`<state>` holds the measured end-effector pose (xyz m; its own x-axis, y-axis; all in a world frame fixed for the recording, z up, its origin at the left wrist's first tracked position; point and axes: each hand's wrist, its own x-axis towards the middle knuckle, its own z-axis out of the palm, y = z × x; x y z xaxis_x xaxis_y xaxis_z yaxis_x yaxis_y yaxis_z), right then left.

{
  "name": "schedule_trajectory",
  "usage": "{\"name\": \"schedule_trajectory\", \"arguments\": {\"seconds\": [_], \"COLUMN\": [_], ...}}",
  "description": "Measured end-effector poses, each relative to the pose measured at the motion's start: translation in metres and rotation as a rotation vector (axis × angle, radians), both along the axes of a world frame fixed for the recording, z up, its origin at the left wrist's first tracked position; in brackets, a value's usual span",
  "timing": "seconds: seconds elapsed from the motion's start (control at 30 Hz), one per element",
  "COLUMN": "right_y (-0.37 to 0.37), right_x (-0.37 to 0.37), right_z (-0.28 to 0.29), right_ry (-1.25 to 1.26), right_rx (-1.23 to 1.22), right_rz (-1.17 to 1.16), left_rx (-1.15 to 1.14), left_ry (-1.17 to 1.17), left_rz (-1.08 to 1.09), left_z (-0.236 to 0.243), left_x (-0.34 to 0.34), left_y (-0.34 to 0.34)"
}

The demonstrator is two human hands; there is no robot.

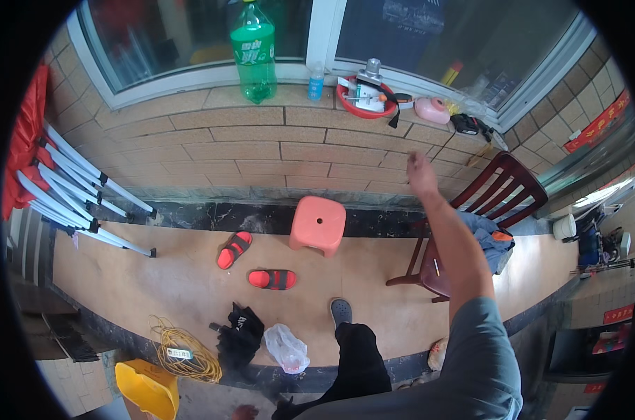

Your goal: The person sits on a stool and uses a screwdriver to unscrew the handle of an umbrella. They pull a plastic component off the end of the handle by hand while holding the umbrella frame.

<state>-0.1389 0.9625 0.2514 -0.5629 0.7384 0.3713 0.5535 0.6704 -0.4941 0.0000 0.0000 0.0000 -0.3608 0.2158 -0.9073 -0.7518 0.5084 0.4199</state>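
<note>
My right hand (421, 175) is stretched out in front of the brick wall, just below the window sill and left of the dark red wooden chair (508, 183). Its fingers are small and blurred, so their grip is unclear. Above it on the sill stands a red basin (365, 110) holding a silver-coloured container (370, 70), a white packet and some tools. A pink rounded object (433, 110) lies beside the basin, with a black device (464, 124) to its right. My left hand (244, 413) barely shows at the lower edge, its fingers mostly hidden.
A large green bottle (256, 63) and a small blue bottle (316, 84) stand on the sill. Below are a pink stool (319, 222), red-and-black sandals (272, 279), a coiled yellow cable (184, 353), a white plastic bag (286, 348) and a folded white metal frame (86, 189).
</note>
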Motion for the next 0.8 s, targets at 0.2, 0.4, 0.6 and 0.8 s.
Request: {"name": "schedule_trajectory", "arguments": {"seconds": [0.2, 0.4, 0.6, 0.8], "right_y": [0.116, 0.095, 0.103, 0.076], "right_x": [-0.102, -0.142, -0.076, 0.024], "right_z": [0.065, 0.105, 0.17, 0.224], "right_ry": [-0.22, -0.797, -0.231, 0.228], "right_rx": [0.682, 0.662, -0.403, -0.477], "right_rz": [0.095, 0.107, 0.138, -0.141], "left_rx": [0.088, -0.134, -0.244, -0.293], "left_ry": [0.536, 0.143, -0.232, -0.344], "left_rz": [-0.354, 0.049, -0.09, 0.173], "left_z": [0.008, -0.019, -0.071, -0.101], "left_x": [-0.096, -0.075, 0.015, -0.006], "left_y": [0.185, 0.144, -0.042, -0.059]}}
